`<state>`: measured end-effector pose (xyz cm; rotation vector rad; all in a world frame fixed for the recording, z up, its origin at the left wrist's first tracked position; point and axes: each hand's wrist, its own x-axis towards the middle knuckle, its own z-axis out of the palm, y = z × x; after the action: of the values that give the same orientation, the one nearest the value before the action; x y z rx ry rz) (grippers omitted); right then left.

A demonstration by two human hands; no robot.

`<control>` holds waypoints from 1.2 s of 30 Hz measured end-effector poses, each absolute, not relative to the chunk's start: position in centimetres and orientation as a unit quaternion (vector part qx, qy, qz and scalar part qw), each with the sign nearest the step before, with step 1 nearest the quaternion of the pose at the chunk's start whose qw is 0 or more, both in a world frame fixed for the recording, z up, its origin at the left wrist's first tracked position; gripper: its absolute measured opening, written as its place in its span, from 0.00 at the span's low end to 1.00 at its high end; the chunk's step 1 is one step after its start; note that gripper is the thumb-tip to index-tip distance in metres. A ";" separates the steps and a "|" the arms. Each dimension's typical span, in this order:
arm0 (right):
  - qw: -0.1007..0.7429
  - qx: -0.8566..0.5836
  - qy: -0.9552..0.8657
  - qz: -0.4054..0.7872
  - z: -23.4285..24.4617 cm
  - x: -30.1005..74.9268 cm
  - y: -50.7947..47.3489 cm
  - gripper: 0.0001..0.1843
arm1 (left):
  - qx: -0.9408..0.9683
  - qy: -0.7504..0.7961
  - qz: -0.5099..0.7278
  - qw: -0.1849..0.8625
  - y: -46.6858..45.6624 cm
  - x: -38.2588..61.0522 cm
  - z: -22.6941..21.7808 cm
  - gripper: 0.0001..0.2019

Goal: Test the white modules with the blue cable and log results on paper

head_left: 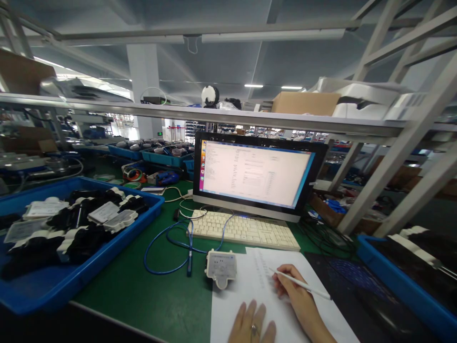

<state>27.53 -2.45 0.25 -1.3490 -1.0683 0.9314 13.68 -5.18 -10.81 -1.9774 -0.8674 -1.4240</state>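
Observation:
A white pen [314, 288] is pinched in my right hand [298, 295], its tip close to a column of handwriting on the paper [235, 314]. My left hand [252, 326] rests on the lower part of that sheet, fingers spread and a ring on one of them. Just beyond the left hand, a small pale device with a clear cover [221, 267] lies at the paper's left edge. Left of the device is a blue cable [157, 272] with a dark plug end.
A cream keyboard [243, 230] and a lit monitor [255, 174] stand behind the paper. One blue bin [107, 267] of black and white devices is on the left, another blue bin [396, 281] on the right. A dark mat [342, 286] lies right of the paper; a shelf [228, 114] crosses above.

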 end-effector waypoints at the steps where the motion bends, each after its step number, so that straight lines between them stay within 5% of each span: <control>1: 0.558 -0.572 -0.453 0.395 0.3 27.5 -2.5 0.20 | -0.736 -0.326 -0.526 0.273 -5.2 14.0 -10.6 0.06; 9: 0.555 -0.569 -0.463 0.391 0.1 27.8 -2.6 0.19 | -0.853 -0.322 -0.353 0.211 -5.7 16.2 -9.8 0.29; 18: 0.558 -0.591 -0.473 0.341 -0.2 27.5 -2.4 0.15 | -0.880 -0.392 -0.267 0.022 -9.9 13.3 -3.1 0.24; 36: 0.490 -0.647 -0.537 0.231 -0.7 27.6 -3.1 0.11 | -0.892 -0.394 -0.220 -0.017 -9.9 13.4 -1.6 0.23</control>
<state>27.59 -3.05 -0.69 -1.5704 -1.3032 0.5605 13.37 -9.88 -1.58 -2.8339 -1.2529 -0.6998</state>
